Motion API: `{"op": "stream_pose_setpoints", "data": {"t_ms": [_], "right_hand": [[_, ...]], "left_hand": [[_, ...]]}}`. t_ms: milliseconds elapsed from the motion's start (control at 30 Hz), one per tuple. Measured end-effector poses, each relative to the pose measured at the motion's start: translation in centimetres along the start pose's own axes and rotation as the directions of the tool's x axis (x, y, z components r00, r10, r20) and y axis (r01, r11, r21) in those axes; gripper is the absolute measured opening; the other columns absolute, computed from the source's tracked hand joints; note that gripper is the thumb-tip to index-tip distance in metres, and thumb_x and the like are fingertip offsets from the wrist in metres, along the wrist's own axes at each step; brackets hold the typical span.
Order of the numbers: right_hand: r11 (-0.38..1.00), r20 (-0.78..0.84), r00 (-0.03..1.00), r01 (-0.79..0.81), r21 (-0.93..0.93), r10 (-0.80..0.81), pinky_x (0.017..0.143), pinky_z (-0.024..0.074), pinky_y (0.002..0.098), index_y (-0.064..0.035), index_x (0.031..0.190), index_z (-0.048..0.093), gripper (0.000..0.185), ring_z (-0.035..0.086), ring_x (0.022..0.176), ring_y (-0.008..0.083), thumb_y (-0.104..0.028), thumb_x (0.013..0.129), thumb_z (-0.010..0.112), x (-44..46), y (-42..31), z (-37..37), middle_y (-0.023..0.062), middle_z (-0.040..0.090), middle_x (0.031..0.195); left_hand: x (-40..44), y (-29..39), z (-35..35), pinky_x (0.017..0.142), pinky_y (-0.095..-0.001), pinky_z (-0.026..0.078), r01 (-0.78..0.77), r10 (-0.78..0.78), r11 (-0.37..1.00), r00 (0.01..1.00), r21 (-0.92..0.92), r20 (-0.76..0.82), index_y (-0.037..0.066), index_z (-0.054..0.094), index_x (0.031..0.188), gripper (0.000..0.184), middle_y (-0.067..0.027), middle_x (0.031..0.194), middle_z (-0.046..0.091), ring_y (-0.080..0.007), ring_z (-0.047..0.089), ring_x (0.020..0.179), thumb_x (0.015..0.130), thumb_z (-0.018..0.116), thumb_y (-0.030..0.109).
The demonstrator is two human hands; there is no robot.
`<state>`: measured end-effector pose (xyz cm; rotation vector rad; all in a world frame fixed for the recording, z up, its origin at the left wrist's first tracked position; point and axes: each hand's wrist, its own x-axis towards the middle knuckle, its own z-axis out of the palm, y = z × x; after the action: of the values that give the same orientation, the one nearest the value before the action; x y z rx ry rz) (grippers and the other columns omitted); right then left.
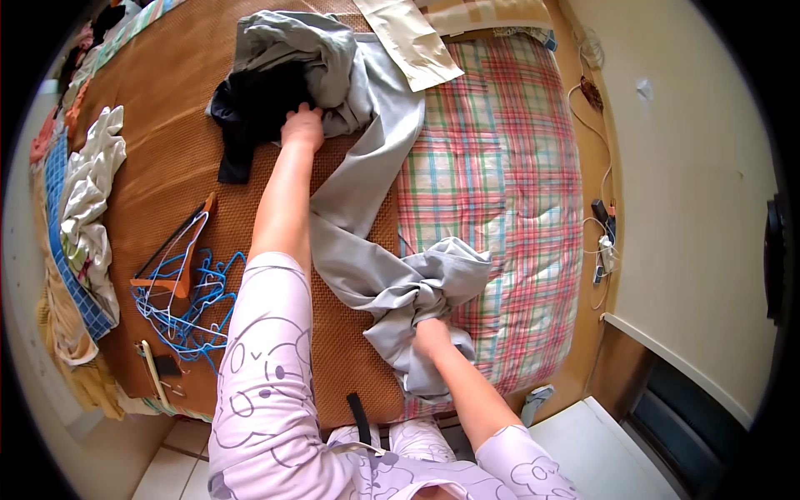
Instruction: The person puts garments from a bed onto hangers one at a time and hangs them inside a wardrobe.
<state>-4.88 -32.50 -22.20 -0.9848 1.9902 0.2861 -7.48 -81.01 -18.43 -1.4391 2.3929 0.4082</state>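
Observation:
A long light-grey garment [354,204] stretches across the bed, heaped at the far end and bunched and twisted at the near end. Against its far heap lies a crumpled black garment [262,104]. My left hand [303,127] reaches out to where the black and grey cloth meet, its fingers curled on the black cloth; the fingertips are partly hidden. Nearer to my body, my right hand [432,338] is closed on the bunched grey fabric, which covers most of its fingers.
Blue and white hangers [187,304] and a wooden hanger [171,285] lie on the brown mat [158,75]. Pale clothes [92,179] lie at left. A plaid quilt [525,183] covers the right side, with a cream cloth [408,42] beyond. Cables and a power strip [602,250] run along the wall.

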Motion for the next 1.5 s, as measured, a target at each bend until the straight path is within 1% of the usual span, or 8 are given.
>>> {"op": "stream_pose_setpoints", "data": {"t_ms": [567, 700, 900, 967, 1167, 1267, 1333, 1500], "right_hand": [[0.955, -0.274, 0.959, 0.020, 0.297, 0.065, 0.087, 0.0436, 0.0366, -0.0012, 0.098, 0.063, 0.032, 0.061, 0.091, 0.0307, -0.024, 0.080, 0.048, 0.0, 4.0, 4.0, 0.0173, 0.063, 0.099], [-0.502, 0.253, 0.896, -0.039, 0.864, 0.366, 0.076, 0.0494, 0.0385, 0.0011, 0.099, 0.060, 0.028, 0.062, 0.080, 0.0303, -0.015, 0.083, 0.044, -3.7, 8.8, 2.4, 0.0149, 0.062, 0.093], [-0.782, -0.246, 0.956, 0.028, 0.622, -0.162, 0.076, 0.0488, 0.0367, 0.0007, 0.087, 0.058, 0.021, 0.059, 0.077, 0.0243, -0.004, 0.070, 0.047, -17.3, 13.1, -6.4, 0.0111, 0.060, 0.082], [-0.506, -0.163, 0.895, 0.376, 0.776, 0.415, 0.066, 0.0413, 0.0298, -0.0054, 0.076, 0.055, 0.008, 0.049, 0.068, 0.0186, -0.013, 0.074, 0.053, -24.6, 6.0, -14.0, 0.0036, 0.051, 0.071], [-0.588, -0.677, 0.522, 0.356, 0.726, -0.519, 0.072, 0.0475, 0.0339, -0.0065, 0.102, 0.055, 0.034, 0.055, 0.080, 0.0194, -0.032, 0.079, 0.059, -38.2, 4.8, -21.6, 0.0045, 0.055, 0.077], [-0.653, -0.446, 0.880, 0.242, 0.718, -0.164, 0.102, 0.0339, 0.0431, -0.0046, 0.139, 0.025, 0.075, 0.033, 0.128, 0.0308, -0.040, 0.081, 0.058, -43.8, -1.0, -18.5, 0.0136, 0.029, 0.142], [0.613, -0.294, 0.709, 0.703, 0.360, -0.641, 0.102, 0.0330, 0.0406, -0.0052, 0.136, 0.032, 0.071, 0.033, 0.128, 0.0323, -0.029, 0.077, 0.062, -42.2, 2.1, -12.2, 0.0153, 0.034, 0.140], [0.882, 0.181, 0.866, 0.436, 0.182, -0.465, 0.092, 0.0412, 0.0385, -0.0017, 0.120, 0.050, 0.052, 0.056, 0.099, 0.0336, -0.014, 0.070, 0.060, -40.8, -4.2, -7.7, 0.0187, 0.056, 0.115]], "left_hand": [[-38.3, 2.3, 16.3, 0.078, -0.0390, 0.047, -0.109, 0.516, 0.689, 0.768, -0.716, 0.379, 0.002, 0.061, 0.102, 0.038, -0.0225, 0.098, 0.062, -0.0368, 0.059, 0.091, 0.066, 0.052, 0.011], [-44.6, 3.4, 12.8, 0.077, -0.0325, 0.046, 0.243, 0.454, 0.350, 0.801, -0.905, 0.391, -0.001, 0.060, 0.101, 0.040, -0.0158, 0.093, 0.065, -0.0266, 0.061, 0.084, 0.063, 0.052, 0.004], [-52.5, 2.8, 7.4, 0.067, -0.0246, 0.045, 0.781, 0.622, 0.029, 0.475, -0.624, 0.623, 0.000, 0.052, 0.113, 0.055, -0.0039, 0.088, 0.059, -0.0156, 0.056, 0.075, 0.059, 0.052, -0.009], [-54.8, 3.1, 6.4, 0.061, -0.0236, 0.044, 0.735, 0.465, -0.032, 0.611, -0.677, 0.641, 0.001, 0.051, 0.111, 0.049, -0.0044, 0.086, 0.057, -0.0145, 0.055, 0.072, 0.063, 0.050, -0.007], [-57.3, 1.3, 6.2, 0.093, -0.0353, 0.040, 0.218, 0.163, 0.588, 0.911, -0.779, 0.378, 0.002, 0.038, 0.125, 0.061, -0.0197, 0.128, 0.034, -0.0303, 0.046, 0.108, 0.072, 0.062, 0.020], [-57.0, 2.2, -1.7, 0.094, -0.0405, 0.037, 0.627, 0.679, 0.052, 0.548, -0.777, 0.488, 0.012, 0.023, 0.139, 0.080, -0.0133, 0.138, 0.033, -0.0247, 0.040, 0.121, 0.082, 0.048, 0.062], [-56.8, 3.4, -6.8, 0.098, -0.0455, 0.035, 0.761, 0.836, -0.329, 0.510, -0.560, 0.202, 0.012, 0.024, 0.140, 0.086, -0.0118, 0.140, 0.033, -0.0275, 0.038, 0.124, 0.079, 0.039, 0.071], [-57.1, 3.7, -10.2, 0.090, -0.0430, 0.045, 0.745, 0.807, -0.438, 0.572, -0.503, 0.146, 0.004, 0.041, 0.127, 0.063, -0.0132, 0.117, 0.056, -0.0261, 0.057, 0.103, 0.078, 0.066, 0.034]]}}
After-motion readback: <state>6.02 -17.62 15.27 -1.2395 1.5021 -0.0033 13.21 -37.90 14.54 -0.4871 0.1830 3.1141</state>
